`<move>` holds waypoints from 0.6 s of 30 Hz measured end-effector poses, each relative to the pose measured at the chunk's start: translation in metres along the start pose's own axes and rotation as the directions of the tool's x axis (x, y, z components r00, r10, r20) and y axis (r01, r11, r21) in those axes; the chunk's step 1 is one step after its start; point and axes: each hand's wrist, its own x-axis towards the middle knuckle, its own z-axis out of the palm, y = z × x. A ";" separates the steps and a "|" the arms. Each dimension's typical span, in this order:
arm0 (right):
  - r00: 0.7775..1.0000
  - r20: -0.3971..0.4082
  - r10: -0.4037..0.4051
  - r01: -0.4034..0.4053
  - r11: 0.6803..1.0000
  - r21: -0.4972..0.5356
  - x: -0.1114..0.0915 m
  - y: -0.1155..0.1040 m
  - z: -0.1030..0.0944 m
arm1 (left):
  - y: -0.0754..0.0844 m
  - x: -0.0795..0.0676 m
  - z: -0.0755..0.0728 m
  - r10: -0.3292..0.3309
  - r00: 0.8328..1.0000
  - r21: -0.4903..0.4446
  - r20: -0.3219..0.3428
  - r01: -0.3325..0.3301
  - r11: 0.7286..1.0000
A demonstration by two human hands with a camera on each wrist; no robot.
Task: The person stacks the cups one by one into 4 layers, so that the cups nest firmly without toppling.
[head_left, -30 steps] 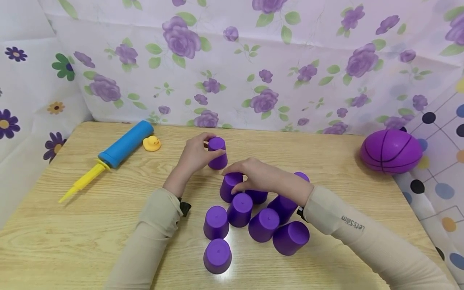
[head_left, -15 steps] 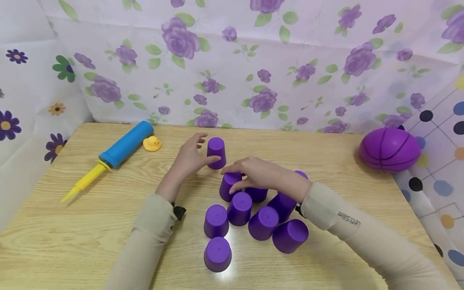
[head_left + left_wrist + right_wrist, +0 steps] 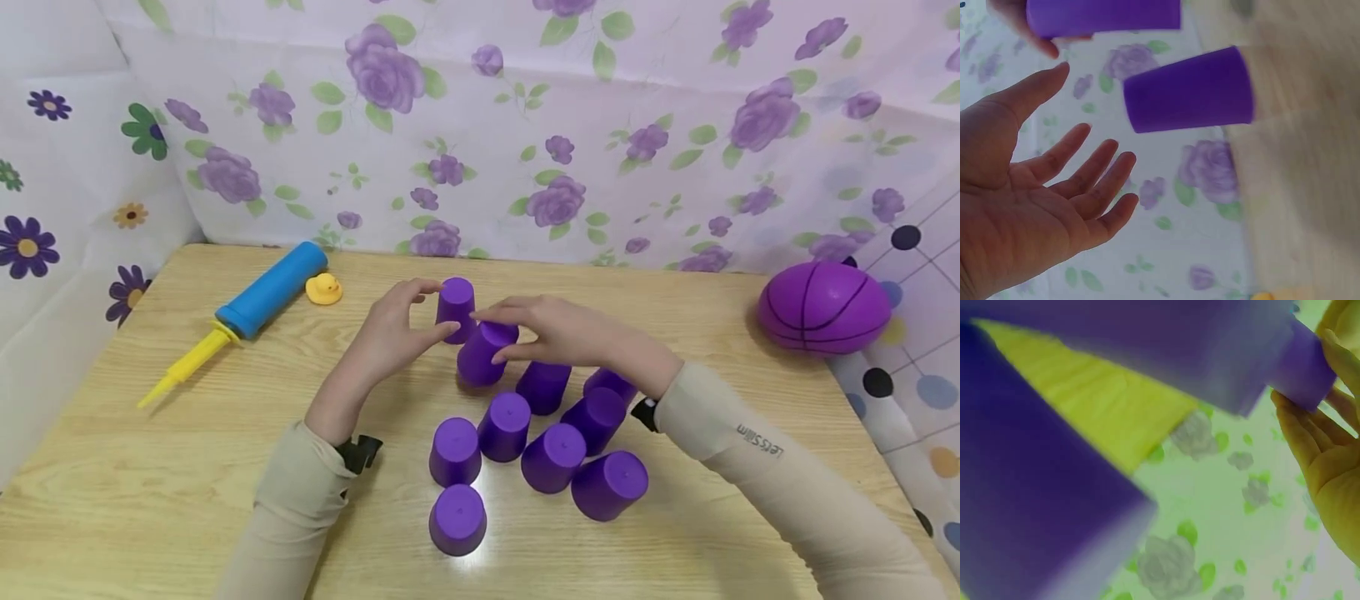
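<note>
A purple cup (image 3: 455, 310) stands upside down near the back of the table. My left hand (image 3: 387, 329) is beside it, fingers spread and thumb pointing at it; in the left wrist view, the palm (image 3: 1029, 206) shows a gap to that cup (image 3: 1188, 90). My right hand (image 3: 558, 333) pinches another purple cup (image 3: 482, 357), which tilts and sits just in front of the back one. In the right wrist view, fingers (image 3: 1300, 434) hold a cup (image 3: 1304, 369). Several more upside-down purple cups (image 3: 504, 427) stand in a cluster nearer the front.
A blue and yellow hand pump (image 3: 273, 287) lies at the left back, with a yellow rubber duck (image 3: 324, 289) beside it. A purple ball (image 3: 823, 308) rests at the right edge. A flowered cloth (image 3: 525, 125) hangs behind the wooden table (image 3: 187, 483).
My left hand has let go of the back cup and drawn slightly off. My right hand has shifted its cup away from the cluster toward the back cup, tilting it.
</note>
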 end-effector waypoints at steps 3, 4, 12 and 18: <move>0.999 -0.043 0.015 -0.016 1.000 -0.003 -0.005 0.002 -0.014 | 0.007 -0.001 0.000 0.053 0.998 -0.011 -0.029 -0.053 0.999; 0.999 -0.050 0.020 -0.021 1.000 -0.005 -0.007 0.003 -0.018 | 0.009 -0.002 0.000 0.072 0.996 -0.018 -0.055 -0.073 0.997; 0.990 -0.112 0.092 -0.084 0.994 0.069 -0.024 0.025 -0.033 | 0.039 -0.011 0.025 0.369 0.860 0.021 -0.352 -0.386 0.922; 0.964 -0.177 0.200 -0.174 0.973 0.155 -0.032 0.038 -0.035 | 0.056 -0.010 0.043 0.487 0.873 0.086 0.012 -0.486 0.870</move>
